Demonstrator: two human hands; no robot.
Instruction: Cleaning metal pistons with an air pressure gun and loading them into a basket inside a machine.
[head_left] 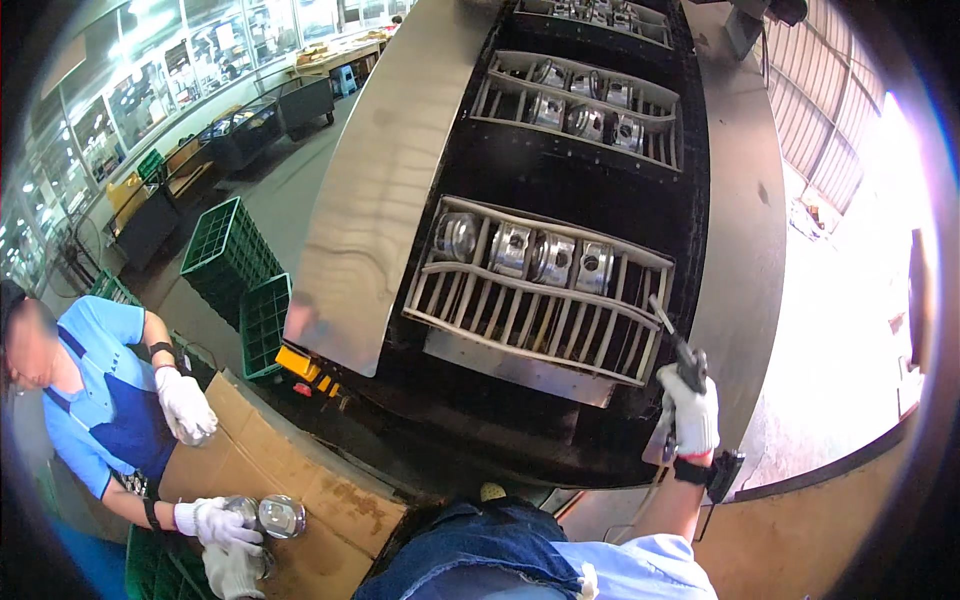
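My right hand [690,410], in a white glove, is closed round a black air blow gun [690,366]. Its thin nozzle points up and left at the near metal rack [540,345]. In that rack's far row sit several shiny pistons [552,258]; bare slats show in the near row. My left hand [232,572], also gloved, is at the lower left edge, closed on a piston [266,564] that is partly hidden. Just above it, a co-worker's gloved hand [212,522] touches another piston [240,508]. One more piston [282,516] stands beside it on brown cardboard [335,510].
A dark conveyor belt [560,165] carries further racks of pistons [585,122] between metal side plates [410,140]. The co-worker [115,380] stands at the left, with green crates [228,250] behind. A yellow part [300,364] juts out by the conveyor's near left corner.
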